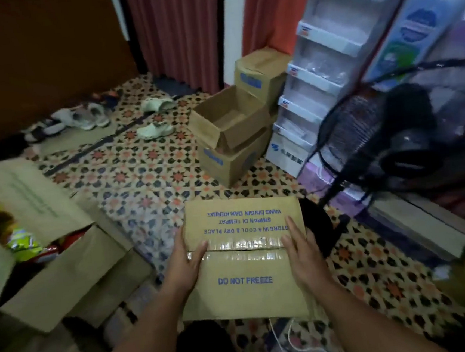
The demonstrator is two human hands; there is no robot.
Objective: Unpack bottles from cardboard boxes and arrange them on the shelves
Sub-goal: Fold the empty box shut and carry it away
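Resting on top of a sealed cardboard box (246, 256), both hands lie flat with straight fingers, holding nothing: the left hand (188, 258) at one end of the taped seam (243, 245), the right hand (297, 244) at the other, likely to steady the box before the tape is broken. No bottles show; they are presumably inside, under the palms. Beyond the fingertips stand two opened boxes (228, 119), and further right of the right hand the white shelves (317, 62) wait, near enough for short carries.
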